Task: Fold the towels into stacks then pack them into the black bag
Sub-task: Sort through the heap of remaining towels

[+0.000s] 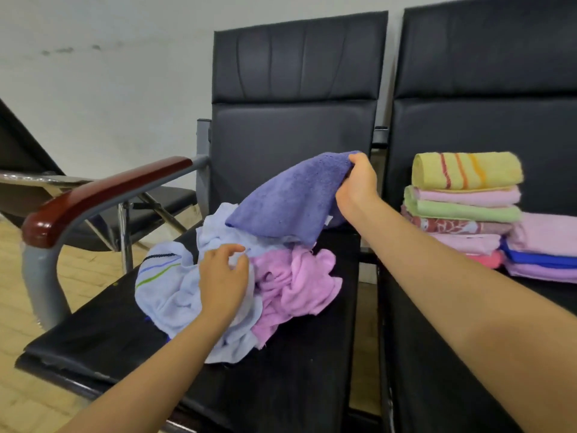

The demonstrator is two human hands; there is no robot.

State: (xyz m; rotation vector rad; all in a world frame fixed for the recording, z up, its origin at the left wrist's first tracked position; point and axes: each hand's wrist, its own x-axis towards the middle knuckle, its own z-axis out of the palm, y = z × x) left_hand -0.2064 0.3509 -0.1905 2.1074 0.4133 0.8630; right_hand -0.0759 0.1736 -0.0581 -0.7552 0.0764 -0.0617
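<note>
A loose heap of towels lies on the seat of a black chair [296, 385]. My right hand [357, 185] pinches a corner of a purple towel [290, 201] and holds it up above the heap. Under it lie a crumpled pale blue towel [175, 295] with coloured stripes and a crumpled pink towel [299, 282]. My left hand [223, 279] hovers over the pale blue towel with fingers apart, holding nothing. On the chair to the right stands a tall stack of folded towels [462, 207], with a yellow striped one on top. No black bag is in view.
A lower stack of folded pink and blue towels [543, 248] sits right of the tall stack. A brown wooden armrest [93, 195] on a grey frame borders the left side of the seat. Another dark chair [28, 151] stands at far left on a wooden floor.
</note>
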